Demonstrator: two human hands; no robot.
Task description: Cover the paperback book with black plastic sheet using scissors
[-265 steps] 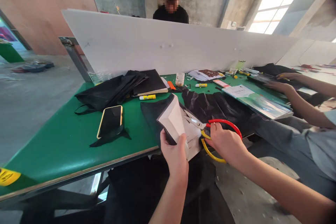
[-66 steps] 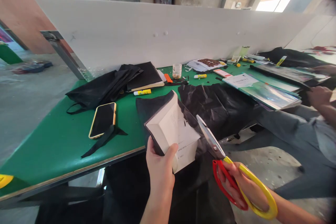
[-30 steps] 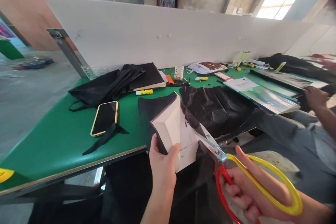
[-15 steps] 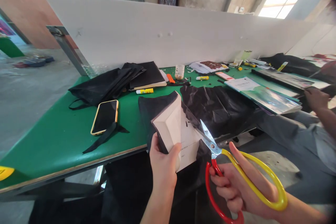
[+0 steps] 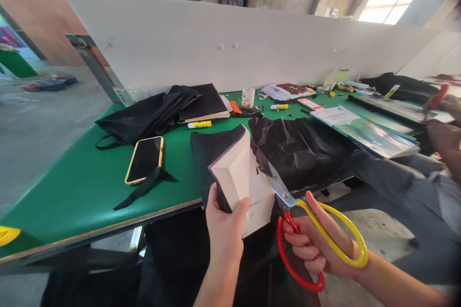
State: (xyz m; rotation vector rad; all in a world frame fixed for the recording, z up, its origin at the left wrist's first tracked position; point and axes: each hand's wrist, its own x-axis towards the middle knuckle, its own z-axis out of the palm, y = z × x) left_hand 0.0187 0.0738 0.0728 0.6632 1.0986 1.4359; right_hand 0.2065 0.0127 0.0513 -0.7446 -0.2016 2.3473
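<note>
Compared with half a second ago, the scissors (image 5: 287, 196) are further in at the book's right edge, their steel blades looking closer together; cutting there seems under way, though blur hides whether they bite. The right grip clasps them (image 5: 319, 247), fingers curled round the smooth red loop. The left grip (image 5: 226, 223) pinches the book (image 5: 230, 170), thumb on a printed page, its pale page block tilted and wedge-shaped. Beyond that grip, soft black covering (image 5: 205, 148) meets the glossy green surface (image 5: 90, 196); right of it lies a creased, faintly shiny black sheet (image 5: 306, 148); left, a flat phone (image 5: 144, 160).
</note>
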